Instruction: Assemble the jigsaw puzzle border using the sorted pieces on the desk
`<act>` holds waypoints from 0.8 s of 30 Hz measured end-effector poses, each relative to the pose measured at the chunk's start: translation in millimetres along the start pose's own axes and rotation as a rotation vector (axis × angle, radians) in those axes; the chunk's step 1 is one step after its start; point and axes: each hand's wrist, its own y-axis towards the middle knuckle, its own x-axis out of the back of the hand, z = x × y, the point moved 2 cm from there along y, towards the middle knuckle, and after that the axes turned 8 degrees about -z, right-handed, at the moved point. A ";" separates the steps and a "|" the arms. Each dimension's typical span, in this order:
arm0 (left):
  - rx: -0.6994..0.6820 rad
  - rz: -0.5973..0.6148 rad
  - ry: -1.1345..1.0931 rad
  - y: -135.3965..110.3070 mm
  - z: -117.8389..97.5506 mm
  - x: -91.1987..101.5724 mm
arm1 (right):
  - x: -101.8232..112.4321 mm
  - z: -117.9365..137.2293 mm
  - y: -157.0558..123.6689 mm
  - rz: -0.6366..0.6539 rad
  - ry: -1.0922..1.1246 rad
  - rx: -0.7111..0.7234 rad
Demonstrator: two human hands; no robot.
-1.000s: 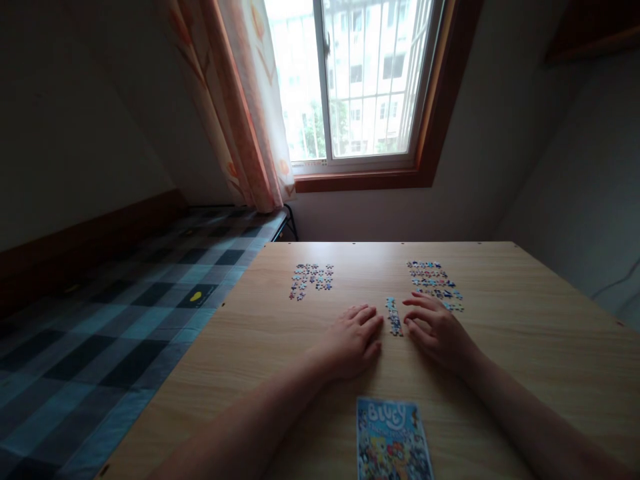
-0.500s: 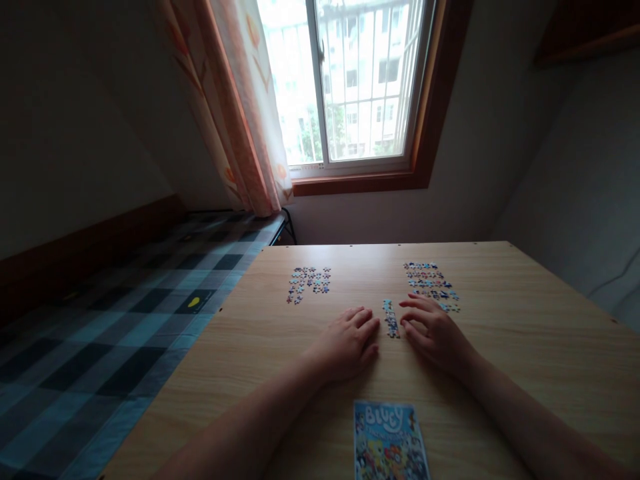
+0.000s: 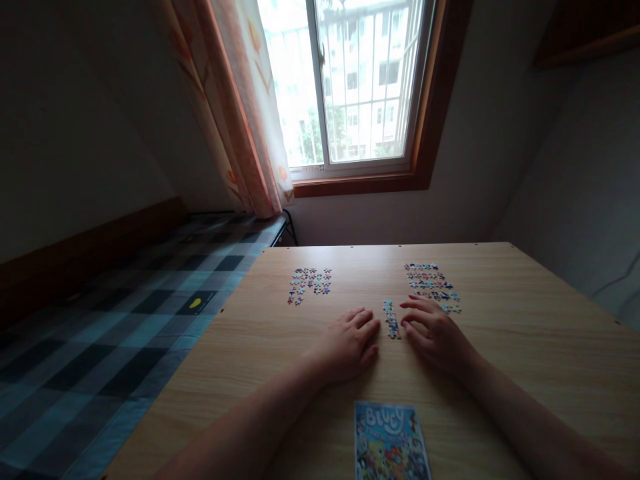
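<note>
Table (image 3: 525,347): the strip of joined puzzle pieces (image 3: 391,320) lies mid-table between the left hand (image 3: 350,343) and the right hand (image 3: 435,333), both resting on the top. Left cluster of loose pieces (image 3: 309,283) lies behind the left hand; right cluster of loose pieces (image 3: 433,285) lies behind the right hand. Reference picture card (image 3: 390,443) sits at the near edge. Bed (image 3: 125,320) stands left of the table, window (image 3: 350,80) behind it.

Home bedroom: checked bed (image 3: 115,333), curtained window (image 3: 350,87), wooden table (image 3: 525,347) beside.
</note>
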 end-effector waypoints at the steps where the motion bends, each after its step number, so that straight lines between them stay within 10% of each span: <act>1: 0.001 -0.002 -0.001 0.0 -0.1 0.0 | 0.2 0.3 0.2 0.001 0.000 0.001; 24: -0.018 -0.033 -0.009 0.8 -1.4 0.6 | -0.5 1.4 1.1 0.003 0.004 -0.003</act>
